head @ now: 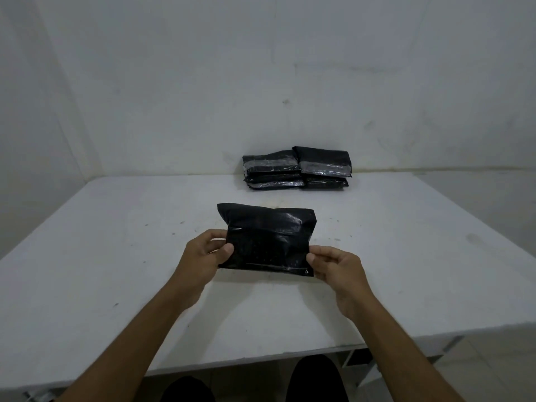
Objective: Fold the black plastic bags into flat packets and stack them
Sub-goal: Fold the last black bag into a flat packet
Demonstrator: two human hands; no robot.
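A black plastic bag [268,237], folded into a flat packet, is held just above the white table [116,256] near its middle. My left hand [204,253] pinches its left edge, thumb on top and fingers behind. My right hand [336,266] pinches the lower right corner the same way. Further back, near the wall, a stack of folded black packets [295,168] lies in two side-by-side piles, with shiny clear strips showing on their fronts.
The white table runs to a white wall [261,68] behind the stack and has a front edge close to my body. My knees [316,378] show below that edge. Small dark specks mark the tabletop.
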